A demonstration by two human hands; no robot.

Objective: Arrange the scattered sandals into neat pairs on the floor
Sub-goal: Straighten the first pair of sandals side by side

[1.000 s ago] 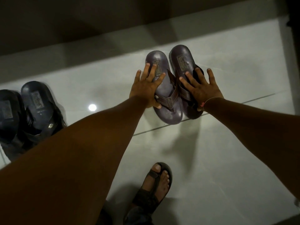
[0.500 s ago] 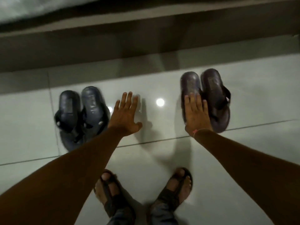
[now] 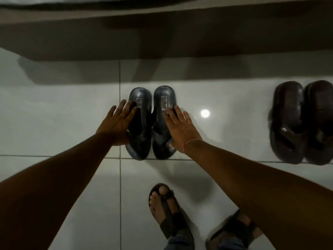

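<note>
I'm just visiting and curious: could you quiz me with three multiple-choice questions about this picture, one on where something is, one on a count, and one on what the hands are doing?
1. Where does the brown pair of sandals lie?
A. To the right of the black pair
B. To the left of the black pair
C. On top of the black pair

2. How many loose sandals lie on the floor, not counting those worn?
A. Two
B. Four
C. Six

3. How are the hands placed?
A. Both lifted clear of the sandals
B. Open, one at each outer side of the black pair
C. Both clenched into fists

Answers: 1 A, it sits at the right edge, apart from the black pair. 2 B, two pairs show. 3 B, the left hand and right hand flank it, fingers spread.
</note>
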